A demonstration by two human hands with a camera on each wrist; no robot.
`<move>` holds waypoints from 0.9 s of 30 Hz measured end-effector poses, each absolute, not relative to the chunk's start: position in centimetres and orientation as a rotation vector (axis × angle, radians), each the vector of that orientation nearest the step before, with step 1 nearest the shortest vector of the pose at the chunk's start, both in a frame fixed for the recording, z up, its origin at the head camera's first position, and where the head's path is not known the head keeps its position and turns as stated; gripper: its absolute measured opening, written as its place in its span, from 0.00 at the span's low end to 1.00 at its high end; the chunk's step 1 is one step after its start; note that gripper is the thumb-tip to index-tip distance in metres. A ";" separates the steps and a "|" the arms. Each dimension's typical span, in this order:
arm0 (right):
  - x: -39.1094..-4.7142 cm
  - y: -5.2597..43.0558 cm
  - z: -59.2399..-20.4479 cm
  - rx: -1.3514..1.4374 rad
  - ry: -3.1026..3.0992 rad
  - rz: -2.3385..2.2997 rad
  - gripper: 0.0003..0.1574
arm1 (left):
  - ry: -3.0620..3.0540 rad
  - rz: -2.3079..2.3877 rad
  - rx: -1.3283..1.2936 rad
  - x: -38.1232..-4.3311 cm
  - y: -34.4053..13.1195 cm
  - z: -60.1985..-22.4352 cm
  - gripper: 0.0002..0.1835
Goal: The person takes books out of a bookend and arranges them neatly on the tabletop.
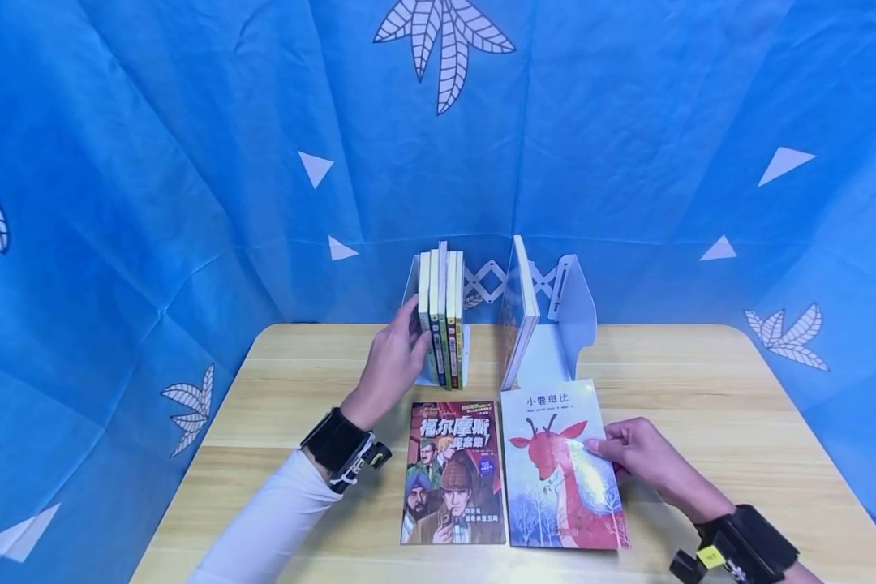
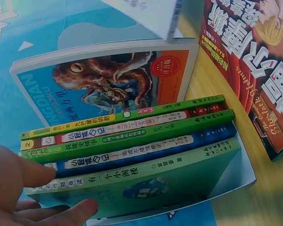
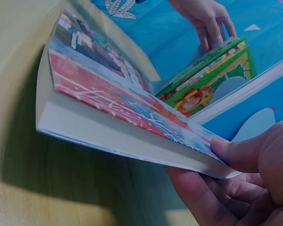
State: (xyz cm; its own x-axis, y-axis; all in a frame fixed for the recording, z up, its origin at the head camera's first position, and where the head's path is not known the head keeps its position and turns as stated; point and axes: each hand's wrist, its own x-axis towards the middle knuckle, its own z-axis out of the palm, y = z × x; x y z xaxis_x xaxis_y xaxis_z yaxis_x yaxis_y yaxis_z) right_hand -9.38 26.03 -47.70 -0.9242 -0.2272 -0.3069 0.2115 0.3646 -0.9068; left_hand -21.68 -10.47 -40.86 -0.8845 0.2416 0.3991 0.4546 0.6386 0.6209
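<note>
My right hand (image 1: 638,454) pinches the right edge of a paperback with a red deer on its cover (image 1: 565,487). Its thumb lies on the cover and its fingers are underneath; in the right wrist view the book is raised and tilted over the table. My left hand (image 1: 392,365) is at the left end of a row of upright books (image 1: 441,324), touching them with relaxed fingers. In the left wrist view, its thumb rests by the top of the blue spine (image 2: 146,155), with another finger beside the green book's cover (image 2: 155,188).
A red detective book (image 1: 453,478) lies face up left of the deer book. A white expandable bookend rack (image 1: 577,316) stands at the table's back, with an octopus-cover book (image 1: 518,316) leaning in it. Blue cloth (image 1: 423,178) hangs behind the wooden table (image 1: 321,357).
</note>
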 end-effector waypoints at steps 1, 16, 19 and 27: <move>-9.4 26.0 -47.9 -0.010 2.251 -1.578 0.17 | -2.580 -1.094 -0.560 -21.7 -10.5 -40.9 0.36; -10.0 26.0 -49.7 0.003 2.214 -1.509 0.19 | -2.601 -1.143 -0.494 -22.2 -9.8 -41.1 0.40; -10.0 25.7 -49.9 0.038 2.257 -1.470 0.17 | -2.596 -1.157 -0.483 -22.3 -9.7 -41.2 0.40; -10.0 25.0 -49.8 0.084 2.394 -1.283 0.15 | -2.590 -1.132 -0.422 -22.5 -9.5 -41.6 0.39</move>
State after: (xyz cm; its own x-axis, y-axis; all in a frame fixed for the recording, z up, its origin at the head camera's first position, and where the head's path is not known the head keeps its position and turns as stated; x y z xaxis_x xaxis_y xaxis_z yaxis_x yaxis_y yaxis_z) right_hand -9.98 25.01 -49.77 -0.9093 -0.1425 -0.3910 0.2466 0.5722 -0.7821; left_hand -22.46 -9.47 -41.59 -0.9174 0.1516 0.3680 0.3730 0.6500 0.6621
